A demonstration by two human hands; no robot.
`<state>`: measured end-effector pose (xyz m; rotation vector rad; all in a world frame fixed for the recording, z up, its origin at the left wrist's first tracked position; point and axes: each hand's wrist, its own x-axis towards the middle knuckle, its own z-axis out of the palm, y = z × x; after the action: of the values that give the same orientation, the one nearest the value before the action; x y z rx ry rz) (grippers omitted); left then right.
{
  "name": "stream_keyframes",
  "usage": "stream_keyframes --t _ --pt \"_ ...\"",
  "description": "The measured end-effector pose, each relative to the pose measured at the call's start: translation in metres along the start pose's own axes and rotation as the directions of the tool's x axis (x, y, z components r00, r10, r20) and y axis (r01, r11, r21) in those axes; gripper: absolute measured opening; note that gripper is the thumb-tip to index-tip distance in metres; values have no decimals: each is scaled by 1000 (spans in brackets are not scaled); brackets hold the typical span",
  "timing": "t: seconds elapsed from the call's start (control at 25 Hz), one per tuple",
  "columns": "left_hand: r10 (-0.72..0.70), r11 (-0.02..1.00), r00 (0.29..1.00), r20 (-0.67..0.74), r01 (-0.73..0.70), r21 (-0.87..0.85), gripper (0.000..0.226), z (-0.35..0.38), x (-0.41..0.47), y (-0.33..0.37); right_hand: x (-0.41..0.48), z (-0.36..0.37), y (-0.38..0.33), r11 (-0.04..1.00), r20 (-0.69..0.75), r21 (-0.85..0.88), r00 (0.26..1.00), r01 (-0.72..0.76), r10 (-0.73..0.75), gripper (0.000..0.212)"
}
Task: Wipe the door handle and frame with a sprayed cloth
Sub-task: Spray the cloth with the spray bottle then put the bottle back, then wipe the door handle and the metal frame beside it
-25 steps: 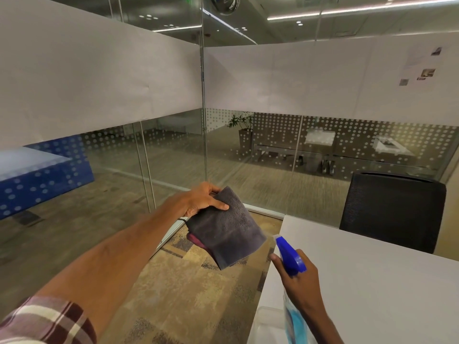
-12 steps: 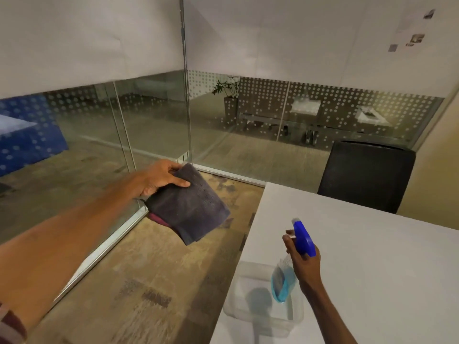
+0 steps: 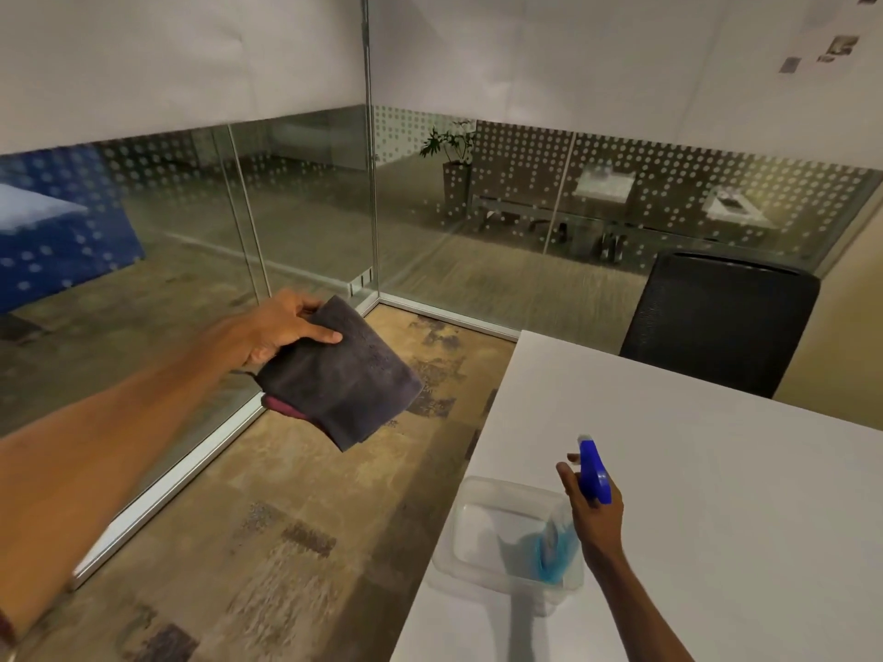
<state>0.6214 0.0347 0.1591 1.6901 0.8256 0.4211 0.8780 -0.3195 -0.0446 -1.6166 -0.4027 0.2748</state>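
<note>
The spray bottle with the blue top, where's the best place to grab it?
Grab the spray bottle by its thin neck just under the blue trigger head, coming from behind so the nozzle points away from you. That is how the right hand holds it now: the neck fits a closed fist, and a finger can reach the trigger. The body below sits in a clear plastic tub, so it is harder to reach.

one cloth [image 3: 337,375], one bottle [image 3: 580,499], one chair [image 3: 716,322].
</note>
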Motion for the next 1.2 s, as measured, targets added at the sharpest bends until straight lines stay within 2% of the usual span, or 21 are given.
stream_keyframes --t 0.28,0.4,0.48,0.6,0.64,0.68,0.72,0.76,0.84,0.92,1.0,1.08,1.12,1.2 --pt "0 1000 1000 -13 0 13 28 -15 -17 -3 4 -1 16 998 -16 -47 999 -30 29 34" --pt "14 1000 1000 -13 -13 20 31 -24 -26 -4 1 2 16 997 -73 -50 996 -54 50 36" --pt "29 999 999 -22 -28 25 32 -33 -33 -4 -8 5 15 993 -150 -97 988 -60 45 54" --pt "53 998 998 -20 -52 44 30 -51 -45 -5 -49 16 17 961 -372 -181 919 -208 129 93" --pt "57 997 998 -9 -56 53 29 -58 -50 -6 -70 27 17 944 -409 -220 902 -248 141 110" --pt "59 996 998 9 -60 70 29 -65 -56 -7 -88 41 17 938 -387 -267 916 -222 107 123" --pt "61 993 998 33 -64 97 29 -71 -61 -7 -102 61 13 942 -330 -292 942 -165 63 128" --pt "67 988 996 59 -74 135 30 -79 -67 -7 -114 84 2 950 -239 -291 970 -116 45 123" --pt "85 965 989 118 -112 237 30 -94 -81 -7 -130 133 -35 969 -15 -245 1000 -1 -3 87" --pt "103 934 977 185 -159 320 27 -109 -97 -3 -135 178 -72 962 264 -210 957 176 -118 75" --pt "130 907 964 232 -210 365 24 -125 -114 -2 -139 224 -118 935 533 -141 821 327 -207 80" --pt "167 886 954 251 -257 387 23 -144 -135 -5 -153 269 -162 928 736 -58 644 368 -209 75" --pt "175 883 952 251 -264 387 24 -154 -144 -8 -160 289 -179 924 793 -37 573 382 -205 64" --pt "178 893 953 245 -261 367 26 -178 -161 -17 -176 325 -199 917 853 4 478 399 -211 35"
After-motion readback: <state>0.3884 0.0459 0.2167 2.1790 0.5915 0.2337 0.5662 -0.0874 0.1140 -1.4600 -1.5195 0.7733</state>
